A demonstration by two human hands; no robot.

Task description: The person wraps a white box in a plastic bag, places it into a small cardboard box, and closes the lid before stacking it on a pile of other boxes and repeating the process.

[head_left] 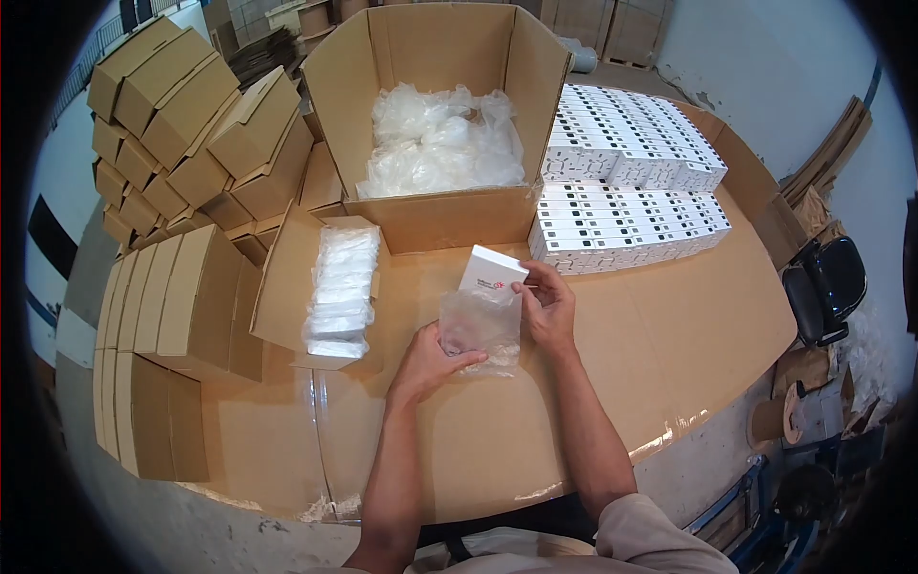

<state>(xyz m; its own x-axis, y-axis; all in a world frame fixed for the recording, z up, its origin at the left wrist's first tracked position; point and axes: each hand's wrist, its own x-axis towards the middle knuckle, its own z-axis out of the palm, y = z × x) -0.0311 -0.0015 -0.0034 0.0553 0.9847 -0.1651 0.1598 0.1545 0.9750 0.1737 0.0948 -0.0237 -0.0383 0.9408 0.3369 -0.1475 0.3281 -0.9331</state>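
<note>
Cardboard-covered table (660, 344) bears an open carton (459, 218) of crumpled plastic (440, 143). Left hand (430, 364) grips a clear bag (486, 330); right hand (549, 311) pinches a white box (492, 269) at the bag's mouth. Bagging appears under way; next move calls for keeping the box square.

Plain white wall (755, 57) at right, long flat brown pieces (830, 148) leaning on it. Grey concrete floor (239, 528). Black shiny-backed chair (836, 275) right of wide brown cardboard-covered table (660, 330).
</note>
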